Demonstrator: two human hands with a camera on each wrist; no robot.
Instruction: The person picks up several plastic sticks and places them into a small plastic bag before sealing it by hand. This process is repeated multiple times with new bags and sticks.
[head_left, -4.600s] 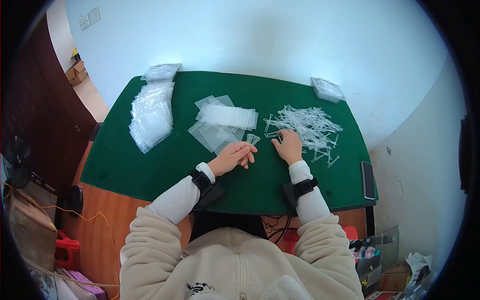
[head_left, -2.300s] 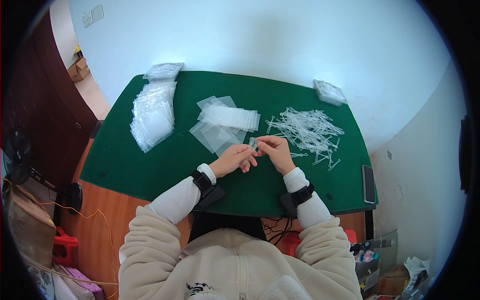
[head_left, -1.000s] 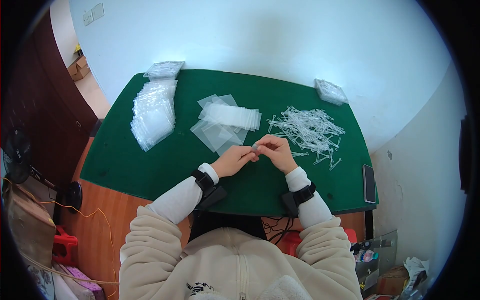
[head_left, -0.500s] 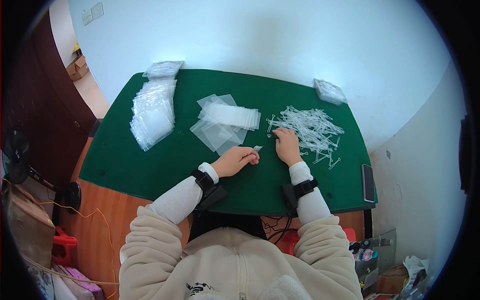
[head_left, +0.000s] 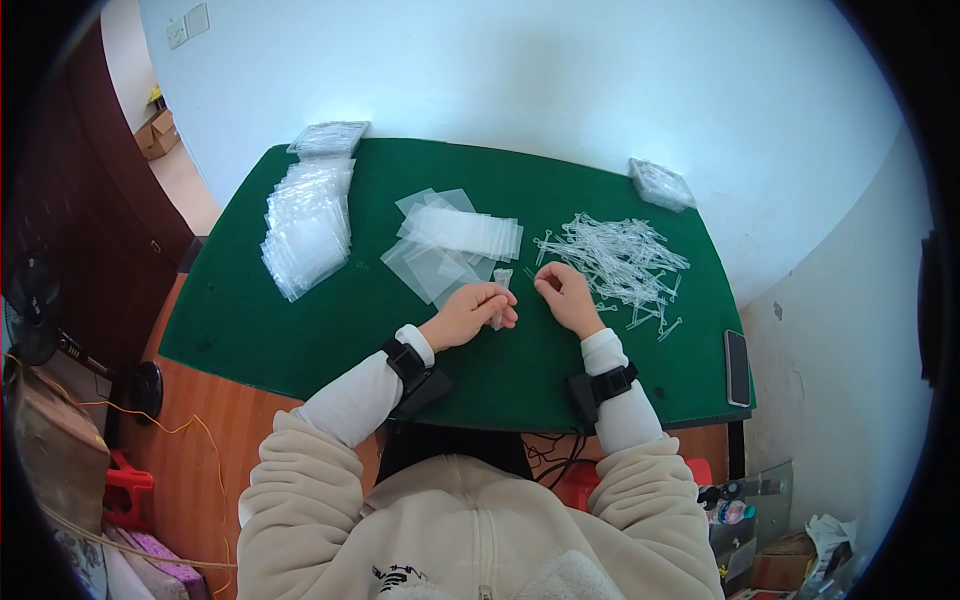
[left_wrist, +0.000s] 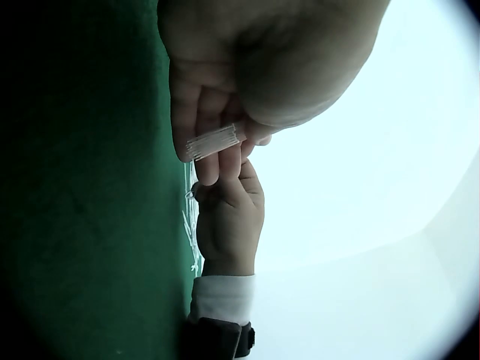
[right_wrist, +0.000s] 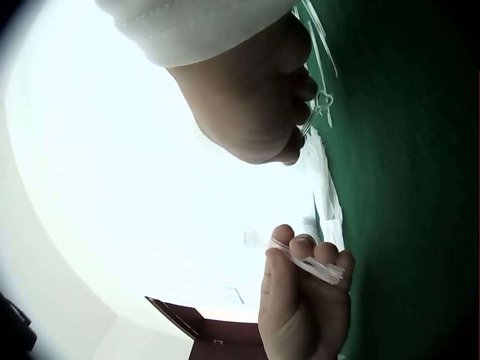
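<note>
In the head view my left hand holds a small bundle of clear plastic sticks between thumb and fingers. The bundle lies across the fingers in the left wrist view, its ends lined up. To its right, a short gap away, my right hand pinches a thin clear stick with a small ring at one end; the fingertips hide part of it. Beyond the right hand spreads a loose pile of similar ring-ended sticks on the green table.
Flat clear bags lie mid-table behind the left hand. A fanned row of clear packets is at the left, with a stacked pack behind. Another pack stands at the back right, and a phone lies by the right edge.
Both hands first worked together at the bundle, then my right hand reached to the pile. It has now come back toward the left hand with a stick; the bundle has turned more upright.
</note>
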